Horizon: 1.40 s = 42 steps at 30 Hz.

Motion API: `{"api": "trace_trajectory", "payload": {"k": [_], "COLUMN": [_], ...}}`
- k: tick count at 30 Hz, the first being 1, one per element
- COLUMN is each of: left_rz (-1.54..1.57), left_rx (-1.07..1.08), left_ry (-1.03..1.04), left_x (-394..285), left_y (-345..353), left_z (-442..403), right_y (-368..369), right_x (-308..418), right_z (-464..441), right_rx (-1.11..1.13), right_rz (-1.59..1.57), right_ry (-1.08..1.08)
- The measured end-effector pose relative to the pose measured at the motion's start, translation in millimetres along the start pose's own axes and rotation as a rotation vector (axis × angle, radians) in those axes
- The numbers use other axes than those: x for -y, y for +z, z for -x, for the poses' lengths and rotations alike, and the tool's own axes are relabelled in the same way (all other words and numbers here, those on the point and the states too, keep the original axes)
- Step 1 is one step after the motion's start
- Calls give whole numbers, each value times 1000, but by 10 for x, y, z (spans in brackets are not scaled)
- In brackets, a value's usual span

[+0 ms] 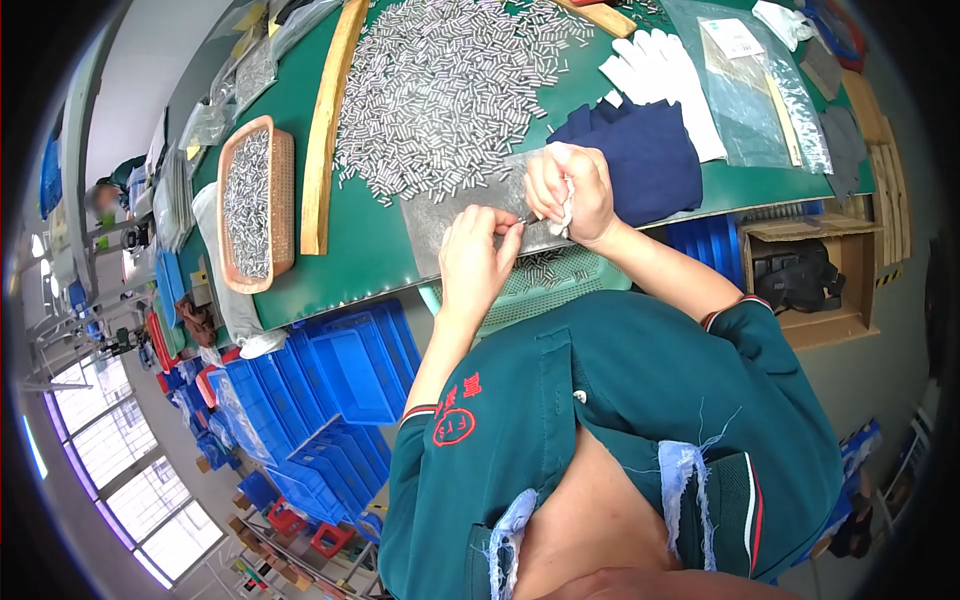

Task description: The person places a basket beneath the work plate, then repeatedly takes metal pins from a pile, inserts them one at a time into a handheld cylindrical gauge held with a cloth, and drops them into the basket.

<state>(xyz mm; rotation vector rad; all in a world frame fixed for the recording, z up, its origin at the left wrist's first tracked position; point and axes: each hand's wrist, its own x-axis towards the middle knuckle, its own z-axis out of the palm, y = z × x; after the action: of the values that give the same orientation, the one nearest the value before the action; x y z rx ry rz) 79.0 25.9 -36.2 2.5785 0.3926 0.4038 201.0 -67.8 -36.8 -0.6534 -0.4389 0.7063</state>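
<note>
My left hand [478, 250] is closed in a pinch on a small metal pin [522, 221] at the front edge of the green table [370, 245]. Beside it on the right, my right hand [572, 190] is wrapped round a white cloth [567, 212], its fingers close to the pin. Under both hands lies a grey sheet [425, 225]. A large pile of small metal pins [440, 90] spreads behind them. Just below the table edge, a light green basket [545, 300] holds more pins.
A pink basket of pins [283, 215] and a wooden strip [322, 150] lie at left. Dark blue cloth [650, 160], a white glove [665, 75] and plastic bags [740, 120] are at right. Blue crates [350, 370] and a cardboard box [810, 325] stand below. A person [108, 200] is far left.
</note>
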Motion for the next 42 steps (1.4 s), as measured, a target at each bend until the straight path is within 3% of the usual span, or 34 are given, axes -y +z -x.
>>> {"api": "trace_trajectory", "payload": {"k": [9,15,17,20,21,23,28,35,38,42], "left_rz": [61,52,45,107,105,222,-83,-178,-62,5], "left_rx": [71,92,74,169,168,373,38,32,133,93], "left_ry": [-95,-119,-109,-70,-68,18,-67,57,-34,-78], "left_x": [-8,-18,-26,-43,-47,-71,-11,42,-9,-34], "left_y": [-23,-27,-26,-80,-122,-233,-143,-76,-121,-74], "left_z": [-19,-19,-4,19,19,-2,-295,-353,-182,-60], "right_y": [-7,-24,-32,-15,-1,13,17,25,21,3], "right_x": [-2,-54,-75,-18,-3,5,8,13,6,-10], "right_z": [9,56,52,8,-7,-22,-25,-12,1,9], "right_rx": [0,262,276,-32,-30,-117,-107,-92,-58,-24], "right_rz": [-46,316,300,-72,-73,-41,-38,-3,21,38], "right_ry": [6,-215,-236,15,12,23,37,25,6,-15]}}
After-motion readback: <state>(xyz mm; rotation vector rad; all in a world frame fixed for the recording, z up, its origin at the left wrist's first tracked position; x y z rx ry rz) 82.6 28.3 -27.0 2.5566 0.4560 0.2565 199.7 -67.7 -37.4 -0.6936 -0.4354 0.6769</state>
